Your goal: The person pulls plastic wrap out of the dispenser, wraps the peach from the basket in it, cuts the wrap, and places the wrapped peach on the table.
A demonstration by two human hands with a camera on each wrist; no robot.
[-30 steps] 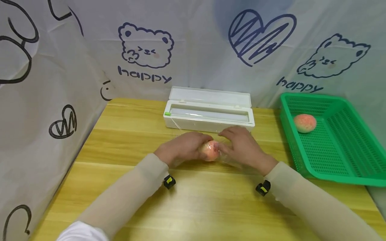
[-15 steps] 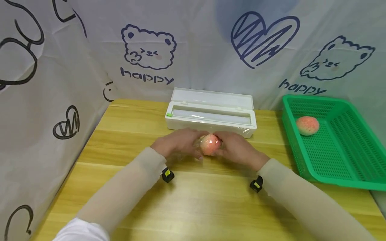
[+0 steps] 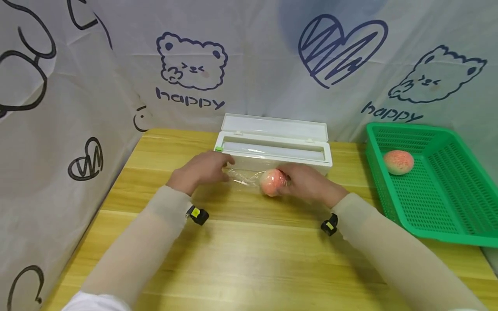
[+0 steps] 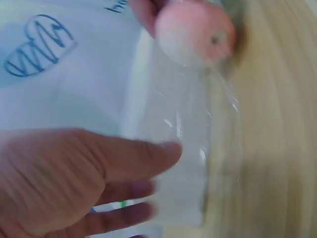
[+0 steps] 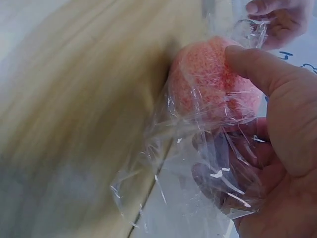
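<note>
My right hand point(image 3: 307, 183) grips a peach point(image 3: 272, 182), pale yellow and pink, partly covered in clear plastic wrap. In the right wrist view the thumb presses the peach point(image 5: 213, 79) and loose crinkled wrap point(image 5: 218, 163) trails over the other fingers. More clear wrap point(image 3: 245, 176) spreads leftward from the peach toward my left hand point(image 3: 204, 170). In the left wrist view that hand point(image 4: 89, 173) has thumb and fingers apart, extended beside the film point(image 4: 188, 129), with nothing seen gripped. Behind both hands stands a white wrap box point(image 3: 249, 163), lid raised, with a roll inside.
A green plastic basket point(image 3: 439, 203) at the right holds a second peach point(image 3: 398, 162). White cloth walls point(image 3: 264, 56) with drawings enclose the back and left of the wooden table point(image 3: 249, 259).
My left hand has come off the peach and moved left, baring the film on that side. The right hand stays at the peach, which has shifted only slightly.
</note>
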